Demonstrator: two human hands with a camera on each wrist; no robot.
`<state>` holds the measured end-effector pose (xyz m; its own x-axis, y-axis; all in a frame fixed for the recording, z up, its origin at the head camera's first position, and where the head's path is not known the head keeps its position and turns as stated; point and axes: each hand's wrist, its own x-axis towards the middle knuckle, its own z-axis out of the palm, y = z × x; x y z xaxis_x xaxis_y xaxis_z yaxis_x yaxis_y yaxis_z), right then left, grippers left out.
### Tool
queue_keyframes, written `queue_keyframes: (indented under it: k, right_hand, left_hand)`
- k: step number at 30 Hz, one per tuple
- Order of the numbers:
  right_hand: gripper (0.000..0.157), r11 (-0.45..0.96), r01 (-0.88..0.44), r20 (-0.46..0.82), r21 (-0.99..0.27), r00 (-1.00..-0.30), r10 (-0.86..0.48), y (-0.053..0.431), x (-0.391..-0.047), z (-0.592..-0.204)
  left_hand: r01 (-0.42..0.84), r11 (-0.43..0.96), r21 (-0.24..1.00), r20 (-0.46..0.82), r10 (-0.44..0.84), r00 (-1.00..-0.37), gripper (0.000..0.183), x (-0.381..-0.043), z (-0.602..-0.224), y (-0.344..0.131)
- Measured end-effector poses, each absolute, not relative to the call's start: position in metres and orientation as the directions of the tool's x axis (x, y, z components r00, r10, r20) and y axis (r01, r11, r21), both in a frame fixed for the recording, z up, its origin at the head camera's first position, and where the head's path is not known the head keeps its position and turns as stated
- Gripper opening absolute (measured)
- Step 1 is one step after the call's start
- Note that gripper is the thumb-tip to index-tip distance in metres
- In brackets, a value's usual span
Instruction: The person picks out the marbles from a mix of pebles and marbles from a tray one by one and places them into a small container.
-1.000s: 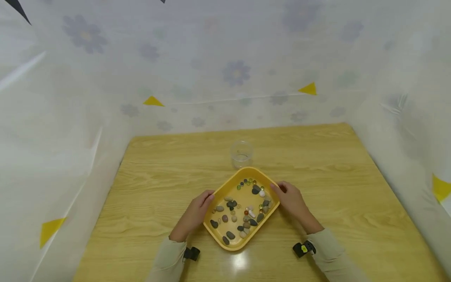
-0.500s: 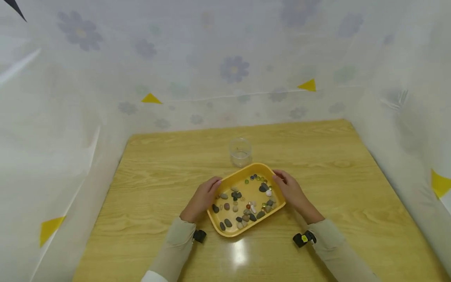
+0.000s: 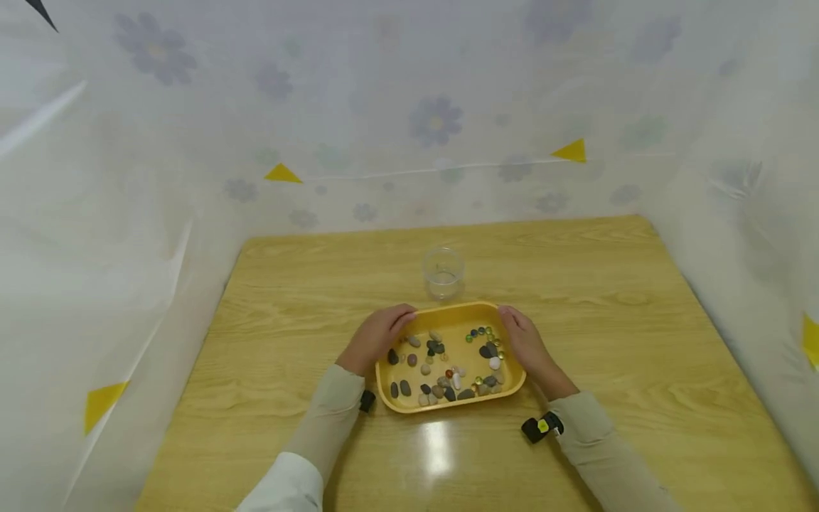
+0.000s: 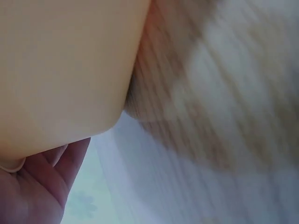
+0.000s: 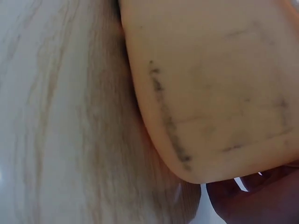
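A yellow plastic tray point(image 3: 457, 347) is held between both hands, its long side roughly level across the head view. Gripping its left end is my left hand point(image 3: 376, 336); my right hand point(image 3: 528, 350) grips the right end, thumb over the rim. Grey, tan and white pebbles point(image 3: 405, 387) lie scattered inside, with several glass marbles point(image 3: 481, 331) toward the back right. In the left wrist view, fingers point(image 4: 56, 177) bend against the outside of the tray point(image 4: 60, 70). The right wrist view has dark scuffs on the tray's outer surface point(image 5: 210, 93), above the right hand point(image 5: 261, 200).
Just behind the tray stands a clear round container point(image 3: 443, 276) on the wood-grain table point(image 3: 307, 284). White flowered sheeting point(image 3: 384, 128) encloses the back and sides, with yellow triangles point(image 3: 569, 151) on it. Each wrist wears a black camera point(image 3: 541, 427).
The tray has turned clockwise from a slanted angle to nearly level across, the left hand moving up and forward with it. Pebbles and marbles keep about the same arrangement inside.
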<state>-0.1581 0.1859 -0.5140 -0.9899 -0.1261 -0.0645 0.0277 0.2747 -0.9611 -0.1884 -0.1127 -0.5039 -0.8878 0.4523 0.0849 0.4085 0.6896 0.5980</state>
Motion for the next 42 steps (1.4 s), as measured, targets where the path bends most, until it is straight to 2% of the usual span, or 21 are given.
queue_keyframes:
  k: [5, 13, 16, 26, 32, 37, 42]
  right_hand:
    - [0.053, 0.27, 0.028, -0.052, -0.963, -0.995, -0.083, 0.178, -0.159, -0.516]
    - [0.05, 0.345, 0.023, -0.036, -0.938, -0.999, -0.031, 0.173, -0.155, -0.516]
    - [0.049, 0.369, 0.024, -0.039, -0.929, -0.999, -0.034, 0.173, -0.151, -0.518]
    - [0.048, 0.314, -0.001, -0.016, -0.949, -0.999, -0.051, 0.163, -0.143, -0.519]
    - [0.051, 0.382, 0.04, -0.043, -0.923, -0.999, 0.0, 0.162, -0.134, -0.514]
    - [0.052, 0.405, 0.055, -0.047, -0.913, -0.998, 0.029, 0.165, -0.129, -0.508]
    - [0.051, 0.402, 0.04, -0.026, -0.915, -0.999, 0.04, 0.166, -0.134, -0.505]
  left_hand:
    - [0.433, 0.752, 0.497, 0.125, 0.432, -0.893, 0.028, -0.19, -0.503, -0.114]
    - [0.454, 0.79, 0.412, 0.182, 0.417, -0.891, 0.025, -0.185, -0.503, -0.114]
    - [0.45, 0.799, 0.398, 0.173, 0.417, -0.892, 0.025, -0.18, -0.505, -0.114]
    - [0.459, 0.793, 0.4, 0.204, 0.411, -0.889, 0.02, -0.169, -0.502, -0.125]
    - [0.487, 0.782, 0.388, 0.219, 0.435, -0.873, 0.023, -0.167, -0.499, -0.124]
    - [0.546, 0.78, 0.305, 0.251, 0.487, -0.837, 0.024, -0.174, -0.496, -0.118]
    - [0.643, 0.75, 0.154, 0.352, 0.567, -0.745, 0.023, -0.179, -0.488, -0.113]
